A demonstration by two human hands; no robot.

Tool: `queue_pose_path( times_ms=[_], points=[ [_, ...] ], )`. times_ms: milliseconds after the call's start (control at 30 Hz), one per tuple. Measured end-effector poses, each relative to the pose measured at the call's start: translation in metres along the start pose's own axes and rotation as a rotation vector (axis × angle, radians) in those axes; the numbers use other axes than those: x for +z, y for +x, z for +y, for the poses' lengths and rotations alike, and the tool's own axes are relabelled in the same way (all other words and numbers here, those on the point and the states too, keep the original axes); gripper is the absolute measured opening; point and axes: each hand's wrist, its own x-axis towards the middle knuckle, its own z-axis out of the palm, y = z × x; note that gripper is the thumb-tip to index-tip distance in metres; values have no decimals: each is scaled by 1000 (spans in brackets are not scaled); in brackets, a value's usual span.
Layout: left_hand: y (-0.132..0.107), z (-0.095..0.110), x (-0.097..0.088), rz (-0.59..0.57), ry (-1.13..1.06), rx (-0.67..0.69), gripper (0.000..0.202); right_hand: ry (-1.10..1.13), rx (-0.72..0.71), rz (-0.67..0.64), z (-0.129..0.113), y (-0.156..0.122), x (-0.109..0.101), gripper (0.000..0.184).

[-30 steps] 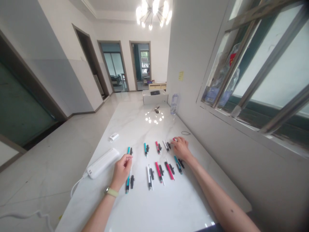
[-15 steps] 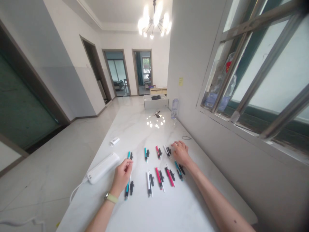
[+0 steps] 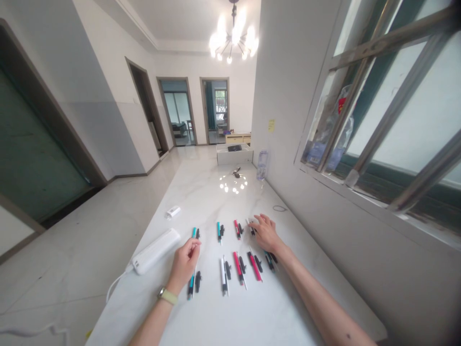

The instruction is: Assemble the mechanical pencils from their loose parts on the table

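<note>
Disassembled pens lie in two rows on the white marbled table, each a barrel with a thin refill and a black clip piece. My left hand [image 3: 186,259] rests at the left end with curled fingers, between a far teal pen barrel [image 3: 194,232] and a near teal pen barrel [image 3: 190,287]; anything in its fingertips is hidden. My right hand [image 3: 265,233], fingers apart, reaches over the white pen parts [image 3: 248,223] at the far right and partly covers them. Below its wrist lies another teal pen [image 3: 269,262]. Between the hands are pink pens [image 3: 238,268] and a white pen barrel [image 3: 223,275].
A white power strip [image 3: 156,250] and a white charger [image 3: 173,212] lie along the table's left side. Towards the far end are keys [image 3: 236,173], a clear bottle [image 3: 262,165] and a white box [image 3: 235,157]. A dark loop [image 3: 279,208] lies near the right wall.
My right hand has shifted slightly left, its fingers now over the white pen parts. My left hand stays about where it was. The view has tilted a little.
</note>
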Motion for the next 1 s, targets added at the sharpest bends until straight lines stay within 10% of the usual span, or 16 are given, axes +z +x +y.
queue_pose_path(
  times_ms=[333,1000],
  points=[
    [-1,1,-4,-7,11,3,17,24,209,108,22,0,-7,46],
    [-1,2,-5,6,22,3,18,35,192,103,17,-5,-2,46]
  ],
)
